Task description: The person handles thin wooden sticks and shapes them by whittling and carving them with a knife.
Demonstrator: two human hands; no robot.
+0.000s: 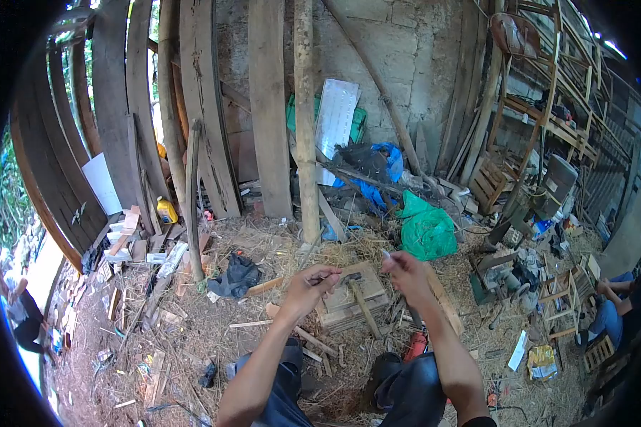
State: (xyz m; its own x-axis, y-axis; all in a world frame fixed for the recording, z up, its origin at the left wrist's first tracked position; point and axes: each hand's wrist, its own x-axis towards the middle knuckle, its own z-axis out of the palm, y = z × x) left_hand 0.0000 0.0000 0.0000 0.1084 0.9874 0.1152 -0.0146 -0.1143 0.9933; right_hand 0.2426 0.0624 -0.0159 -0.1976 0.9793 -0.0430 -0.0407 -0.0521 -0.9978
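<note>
My left hand is raised in front of me with its fingers pinched together. A thin, dark bit shows at its fingertips, too small to name. To its right my right hand is closed, with a small pale tip showing at thumb and finger; I cannot make out what it is. The two hands are apart. Between and below them a hammer lies on a stack of wooden boards, its head toward the far side and its handle toward me.
Wood scraps and straw litter the ground. A black plastic bag lies left, a green sack ahead right, and a red tool near my knee. A wooden post stands ahead. A seated person is at right, another person at left.
</note>
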